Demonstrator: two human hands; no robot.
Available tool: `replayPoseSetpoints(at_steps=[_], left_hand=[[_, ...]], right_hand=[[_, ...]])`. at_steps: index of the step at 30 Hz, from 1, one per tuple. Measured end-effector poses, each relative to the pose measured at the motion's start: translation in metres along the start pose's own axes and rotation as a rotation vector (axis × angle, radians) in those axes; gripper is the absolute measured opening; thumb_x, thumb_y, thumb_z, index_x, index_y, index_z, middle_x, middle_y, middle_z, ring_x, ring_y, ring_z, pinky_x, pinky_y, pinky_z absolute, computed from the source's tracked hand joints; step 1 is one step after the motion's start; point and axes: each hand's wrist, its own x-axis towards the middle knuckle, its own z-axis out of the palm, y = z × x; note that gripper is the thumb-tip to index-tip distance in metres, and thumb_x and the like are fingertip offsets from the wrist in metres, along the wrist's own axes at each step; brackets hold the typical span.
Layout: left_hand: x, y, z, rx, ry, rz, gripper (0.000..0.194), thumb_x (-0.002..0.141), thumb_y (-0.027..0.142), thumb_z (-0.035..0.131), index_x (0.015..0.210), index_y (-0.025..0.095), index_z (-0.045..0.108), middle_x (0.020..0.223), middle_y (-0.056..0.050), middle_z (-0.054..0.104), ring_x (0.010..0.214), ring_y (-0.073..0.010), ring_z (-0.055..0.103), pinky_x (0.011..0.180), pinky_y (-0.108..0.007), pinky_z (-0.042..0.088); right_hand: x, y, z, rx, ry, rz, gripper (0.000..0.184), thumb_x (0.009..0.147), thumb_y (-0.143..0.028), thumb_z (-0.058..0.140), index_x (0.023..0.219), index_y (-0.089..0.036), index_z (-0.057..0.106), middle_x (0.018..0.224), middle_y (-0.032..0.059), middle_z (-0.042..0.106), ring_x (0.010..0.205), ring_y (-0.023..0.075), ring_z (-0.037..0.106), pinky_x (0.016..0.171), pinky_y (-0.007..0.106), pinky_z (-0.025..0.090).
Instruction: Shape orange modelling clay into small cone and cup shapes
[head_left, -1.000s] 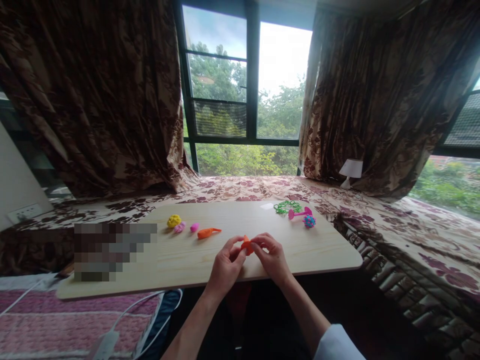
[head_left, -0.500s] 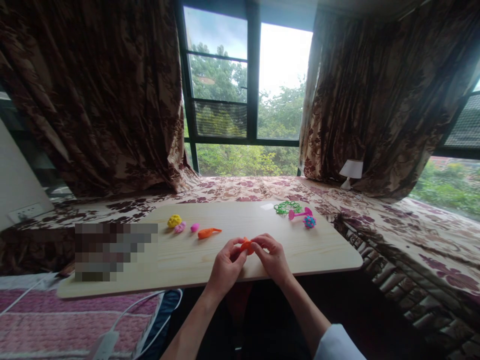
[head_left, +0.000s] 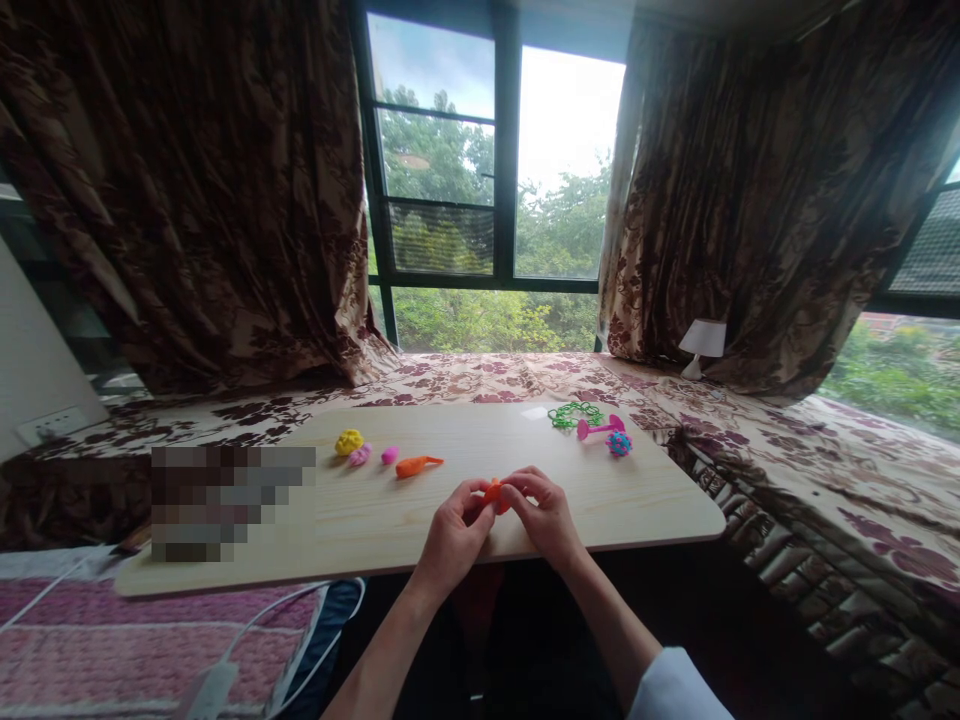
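Note:
My left hand (head_left: 456,528) and my right hand (head_left: 541,508) meet above the front part of the light wooden table (head_left: 367,520). Between their fingertips they pinch a small lump of orange modelling clay (head_left: 496,494), partly covered by the thumbs and fingers. To the left of my hands lies a larger orange clay piece (head_left: 411,466) with a thin tail pointing right. Farther left rest a small bright pink lump (head_left: 389,455), a pale pink lump (head_left: 360,454) and a crumpled yellow lump (head_left: 349,441).
At the table's back right are a green linked chain (head_left: 574,414), a pink dumbbell-shaped toy (head_left: 600,427) and a blue-and-pink knobbly ball (head_left: 619,444). A white lamp (head_left: 703,345) stands on the sill. Below left, a power strip (head_left: 206,692) with a cable lies on striped bedding.
My fingers have shifted slightly around the orange clay, and its visible outline has changed a little. Both hands stay in nearly the same place; the other things have not moved.

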Motion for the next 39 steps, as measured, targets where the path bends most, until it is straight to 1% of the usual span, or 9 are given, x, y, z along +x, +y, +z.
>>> replayPoseSetpoints(at_steps=[4, 10, 15, 19, 24, 27, 30, 35, 39], left_hand=[[-0.0005, 0.0011, 0.002, 0.009, 0.004, -0.005, 0.024, 0.075, 0.035, 0.051, 0.093, 0.019, 0.056, 0.073, -0.001, 0.066, 0.069, -0.0152, 0.061, 0.065, -0.025, 0.045], [-0.0005, -0.0018, 0.0042, 0.048, -0.017, 0.008, 0.023, 0.074, 0.035, 0.052, 0.091, 0.02, 0.057, 0.076, -0.002, 0.066, 0.073, -0.0164, 0.062, 0.068, -0.026, 0.046], [-0.0004, -0.0016, 0.002, 0.009, -0.012, -0.002, 0.025, 0.076, 0.034, 0.049, 0.097, 0.02, 0.053, 0.078, -0.002, 0.065, 0.07, -0.0151, 0.06, 0.068, -0.028, 0.046], [-0.0007, 0.0001, 0.0012, -0.017, 0.006, -0.036, 0.031, 0.077, 0.036, 0.048, 0.104, 0.02, 0.049, 0.073, 0.0, 0.064, 0.065, -0.0134, 0.059, 0.066, -0.027, 0.045], [-0.0002, -0.0003, 0.002, -0.014, -0.007, -0.015, 0.024, 0.076, 0.036, 0.05, 0.094, 0.02, 0.054, 0.067, 0.002, 0.062, 0.065, -0.0126, 0.058, 0.064, -0.024, 0.044], [0.0006, -0.0016, 0.0018, 0.019, 0.025, 0.019, 0.022, 0.075, 0.034, 0.051, 0.09, 0.02, 0.057, 0.071, 0.002, 0.062, 0.067, -0.0127, 0.058, 0.064, -0.023, 0.044], [0.0009, -0.0032, 0.0011, 0.071, 0.04, 0.039, 0.022, 0.075, 0.034, 0.052, 0.09, 0.02, 0.058, 0.074, 0.0, 0.061, 0.068, -0.0131, 0.057, 0.063, -0.023, 0.043], [0.0003, -0.0045, 0.0004, 0.108, 0.008, 0.044, 0.021, 0.075, 0.035, 0.052, 0.088, 0.02, 0.058, 0.071, 0.001, 0.06, 0.065, -0.0129, 0.055, 0.062, -0.024, 0.043], [0.0008, -0.0036, 0.0002, 0.044, 0.049, 0.025, 0.021, 0.074, 0.035, 0.053, 0.086, 0.019, 0.057, 0.074, 0.0, 0.063, 0.068, -0.0139, 0.058, 0.065, -0.025, 0.044]], right_hand=[[0.0003, 0.0013, 0.0, -0.006, 0.007, 0.011, 0.017, 0.08, -0.026, 0.054, 0.09, -0.022, 0.066, 0.083, 0.0027, 0.058, 0.077, 0.0148, 0.057, 0.067, 0.027, 0.047], [-0.0008, 0.0026, 0.0003, -0.032, 0.03, -0.011, 0.013, 0.078, -0.026, 0.057, 0.082, -0.022, 0.069, 0.081, 0.0025, 0.057, 0.077, 0.0151, 0.055, 0.067, 0.027, 0.046], [0.0009, -0.0002, -0.0008, -0.016, 0.032, 0.038, 0.022, 0.084, -0.029, 0.047, 0.095, -0.022, 0.065, 0.086, 0.0036, 0.058, 0.081, 0.0153, 0.056, 0.068, 0.026, 0.046], [0.0012, 0.0026, -0.0001, -0.01, 0.02, 0.035, 0.021, 0.08, -0.029, 0.054, 0.097, -0.023, 0.065, 0.089, 0.0034, 0.057, 0.08, 0.0155, 0.057, 0.068, 0.027, 0.046], [-0.0002, 0.001, -0.0002, -0.029, 0.019, -0.013, 0.016, 0.079, -0.026, 0.055, 0.088, -0.023, 0.068, 0.084, 0.003, 0.057, 0.08, 0.0157, 0.056, 0.068, 0.027, 0.046], [-0.0001, -0.0022, -0.0006, -0.025, 0.01, -0.009, 0.019, 0.083, -0.025, 0.05, 0.088, -0.022, 0.068, 0.084, 0.0032, 0.057, 0.081, 0.0154, 0.056, 0.069, 0.027, 0.045], [-0.0003, -0.0018, 0.0001, -0.028, 0.008, 0.007, 0.017, 0.082, -0.025, 0.051, 0.09, -0.022, 0.066, 0.085, 0.0032, 0.057, 0.08, 0.0153, 0.056, 0.068, 0.027, 0.045], [-0.0008, 0.0004, 0.0009, -0.057, 0.005, -0.002, 0.012, 0.079, -0.024, 0.056, 0.08, -0.021, 0.067, 0.083, 0.0028, 0.057, 0.081, 0.0159, 0.055, 0.068, 0.026, 0.045], [0.0004, -0.003, -0.0008, -0.03, 0.021, 0.022, 0.02, 0.085, -0.025, 0.047, 0.092, -0.021, 0.064, 0.089, 0.0037, 0.057, 0.083, 0.0152, 0.055, 0.069, 0.026, 0.045]])
